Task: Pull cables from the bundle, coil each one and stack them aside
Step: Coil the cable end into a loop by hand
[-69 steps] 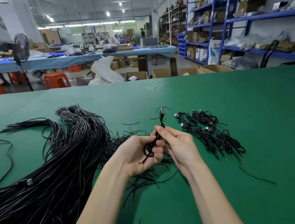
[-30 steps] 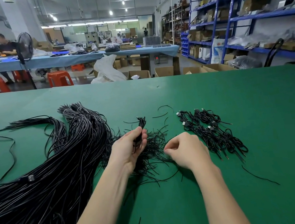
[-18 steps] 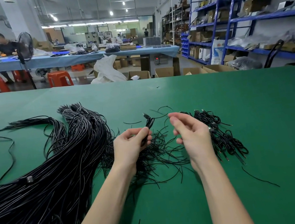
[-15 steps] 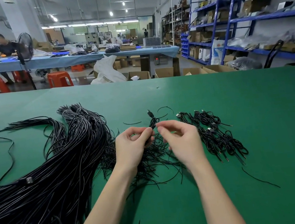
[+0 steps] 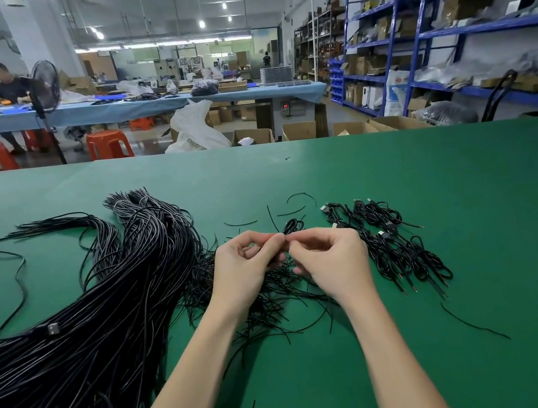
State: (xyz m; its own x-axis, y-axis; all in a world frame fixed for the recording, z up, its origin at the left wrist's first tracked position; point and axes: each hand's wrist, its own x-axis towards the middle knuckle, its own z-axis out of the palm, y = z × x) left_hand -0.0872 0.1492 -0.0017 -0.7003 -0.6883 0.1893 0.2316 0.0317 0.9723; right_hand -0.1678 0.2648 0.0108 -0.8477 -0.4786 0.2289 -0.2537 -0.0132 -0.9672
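A person's left hand [image 5: 249, 269] and right hand [image 5: 332, 259] pinch one thin black cable [image 5: 293, 225] mid-coil above the green felt table [image 5: 469, 210]; the loose black cable bundle [image 5: 103, 313] lies at nine o'clock, the finished stack of coiled black cables [image 5: 387, 242] at three o'clock, where this coil likely goes next.

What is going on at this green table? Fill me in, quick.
A person is coiling thin black cables. Both the left hand and the right hand pinch one short cable, whose small loop sticks up above the fingertips. The big uncoiled bundle lies to the left on the green table. A stack of coiled cables lies to the right.
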